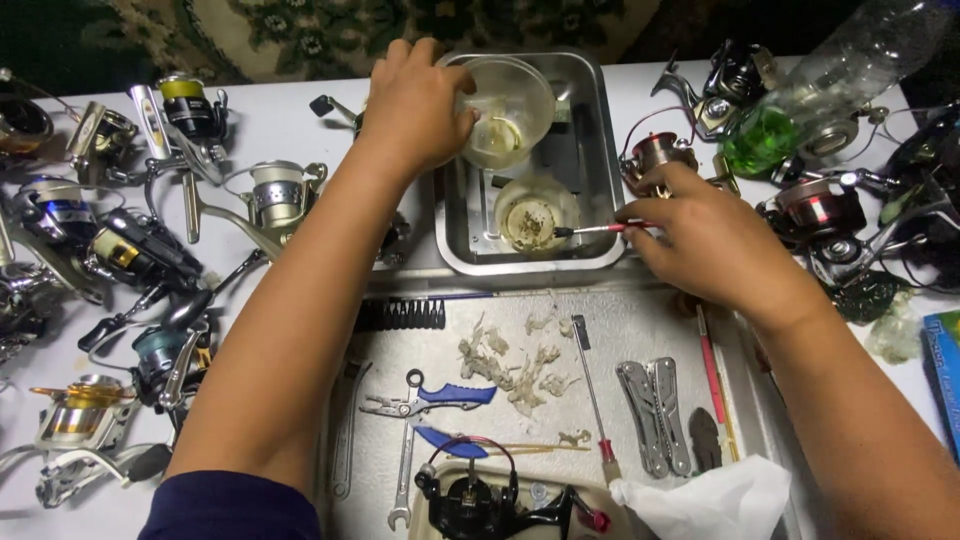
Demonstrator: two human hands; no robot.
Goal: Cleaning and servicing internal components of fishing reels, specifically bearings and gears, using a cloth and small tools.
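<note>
My left hand point(415, 105) grips the rim of a clear plastic cup point(510, 115) tilted inside a square metal tray point(600, 160). A small brush with a red handle point(600, 229) is held in my right hand point(705, 240), its bristles touching a second clear cup point(530, 212) that holds dirty residue on the tray floor. Both cups sit in the tray, one behind the other.
Several fishing reels point(130, 250) crowd the white table on the left, with more reels point(820, 210) and a clear bottle of green liquid point(800, 110) on the right. A flat tray point(620, 330) in front holds pliers, a wrench, a screwdriver, a multitool, cotton bits, a tissue and a black reel point(480, 495).
</note>
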